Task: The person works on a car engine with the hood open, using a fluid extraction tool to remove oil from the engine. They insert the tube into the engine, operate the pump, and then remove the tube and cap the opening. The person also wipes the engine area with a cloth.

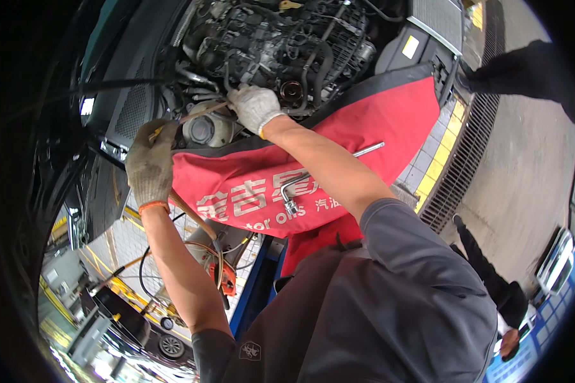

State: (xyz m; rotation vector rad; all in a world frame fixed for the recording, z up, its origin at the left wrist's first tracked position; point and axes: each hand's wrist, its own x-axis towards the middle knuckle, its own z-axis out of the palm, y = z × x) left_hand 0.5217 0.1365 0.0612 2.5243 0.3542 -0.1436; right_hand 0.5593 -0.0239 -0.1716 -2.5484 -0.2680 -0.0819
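My left hand [151, 163], in a soiled grey knit glove, is closed around a tan hose [195, 217] at the near left of the engine bay. A thin brown tube [204, 113] runs from that fist to my right hand [255, 108]. The right hand wears a whiter glove and is closed at the tube's far end, over the engine [262, 48]; its fingertips and the tube's tip are hidden. Beneath the tube sits a pale reservoir with a round cap [202, 130]. Right of my right hand is a dark round opening [292, 92] with a copper-toned inside.
A red fender cover [390, 121] drapes over the car's edge, with a bent socket wrench [291, 205] lying on it. Below left are an orange tool [229, 278] and hoses. A floor grate [469, 159] runs along the right; two other people stand beyond it.
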